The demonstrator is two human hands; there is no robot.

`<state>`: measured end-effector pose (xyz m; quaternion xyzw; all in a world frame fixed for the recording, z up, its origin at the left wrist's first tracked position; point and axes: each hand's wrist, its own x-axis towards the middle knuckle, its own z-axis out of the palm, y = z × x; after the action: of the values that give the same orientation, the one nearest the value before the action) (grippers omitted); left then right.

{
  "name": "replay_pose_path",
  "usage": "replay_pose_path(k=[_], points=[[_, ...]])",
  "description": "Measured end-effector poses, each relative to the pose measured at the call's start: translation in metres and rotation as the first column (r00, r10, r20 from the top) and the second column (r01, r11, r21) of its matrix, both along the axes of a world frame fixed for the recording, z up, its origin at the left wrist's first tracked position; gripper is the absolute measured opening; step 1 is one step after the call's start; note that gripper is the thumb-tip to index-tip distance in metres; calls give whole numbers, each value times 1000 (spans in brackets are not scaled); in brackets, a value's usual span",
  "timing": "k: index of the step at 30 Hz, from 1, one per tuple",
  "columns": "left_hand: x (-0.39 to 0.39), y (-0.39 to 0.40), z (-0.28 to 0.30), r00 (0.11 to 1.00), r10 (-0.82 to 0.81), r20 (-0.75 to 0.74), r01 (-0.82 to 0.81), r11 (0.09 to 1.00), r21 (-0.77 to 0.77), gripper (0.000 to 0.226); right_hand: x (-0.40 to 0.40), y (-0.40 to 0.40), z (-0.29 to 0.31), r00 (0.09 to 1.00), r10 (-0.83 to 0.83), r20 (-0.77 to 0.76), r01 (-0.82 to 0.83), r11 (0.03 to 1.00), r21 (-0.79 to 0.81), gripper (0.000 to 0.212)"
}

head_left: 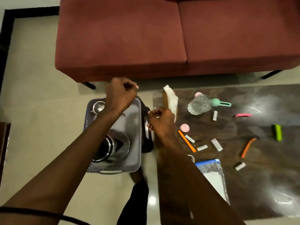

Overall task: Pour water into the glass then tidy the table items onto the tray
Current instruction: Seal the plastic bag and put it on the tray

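Clear glass [199, 104] upright on table [259, 176]; grey tray [136, 127] beside.

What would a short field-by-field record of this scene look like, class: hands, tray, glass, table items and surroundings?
left hand: fingers curled, above the far edge of the tray; whether it holds anything cannot be told
right hand: fingers curled near the table's left edge; its grip is unclear
tray: grey, on the floor left of the table, holding metal bowls
glass: clear, on the table
table items: orange sticks, pink disc, green clip, plastic bag
surroundings: red sofa behind
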<state>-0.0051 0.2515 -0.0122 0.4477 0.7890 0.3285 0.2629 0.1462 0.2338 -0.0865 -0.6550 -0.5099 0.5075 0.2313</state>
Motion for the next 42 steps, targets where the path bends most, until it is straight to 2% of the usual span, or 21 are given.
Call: replay_pose_path(k=[3,6,8,10,13,15,18,20,22,25,27,29,33,35,37,40,42], points=[[61,3,16,995,-56,84,56,998,0,13,60,-3,17,997,-78,24,77,997,22,16],[122,-13,7,979,-28,201,41,997,-62,12,128,-7,20,989,-119,86,117,993,27,15],[165,-36,-19,963,34,268,12,986,-168,15,176,-16,14,974,-157,164,157,988,16,16],[206,-70,-57,958,100,270,4,933,-359,21,225,-35,1,940,-148,308,158,987,-8,15],[257,-134,-110,974,154,165,-14,771,-636,34,289,-76,-28,916,-11,402,87,981,-171,18],[283,-170,-135,964,199,175,-21,715,-699,47,321,-107,-46,899,111,424,31,949,-315,37],[307,-196,-160,900,362,242,-77,679,-730,49,342,-142,-63,840,286,461,-60,894,-444,59],[318,-200,-165,838,468,281,-149,691,-707,48,344,-154,-71,859,283,427,-65,887,-456,61],[327,-200,-164,817,498,290,-189,707,-681,45,343,-157,-74,890,221,398,-14,887,-462,58],[335,-200,-155,838,476,268,-205,728,-654,33,345,-154,-70,913,168,373,37,874,-485,33],[334,-198,-146,801,494,338,-195,749,-634,22,348,-147,-59,928,140,345,46,876,-479,12],[333,-191,-126,779,491,389,-194,779,-596,21,353,-136,-42,938,136,318,23,893,-449,28],[328,-148,-57,748,453,486,-237,865,-442,25,356,-96,8,970,115,212,-39,943,-332,32],[322,-113,-7,748,370,551,-214,920,-329,19,354,-63,48,979,103,177,-62,972,-226,43],[312,-76,40,747,291,598,-205,956,-210,17,350,-28,89,984,116,136,-103,989,-105,46],[293,-21,119,796,196,573,-233,972,-9,18,343,24,167,987,144,69,-150,985,89,46],[279,11,174,833,100,544,-211,967,146,10,338,59,220,981,183,59,-191,959,209,39]])
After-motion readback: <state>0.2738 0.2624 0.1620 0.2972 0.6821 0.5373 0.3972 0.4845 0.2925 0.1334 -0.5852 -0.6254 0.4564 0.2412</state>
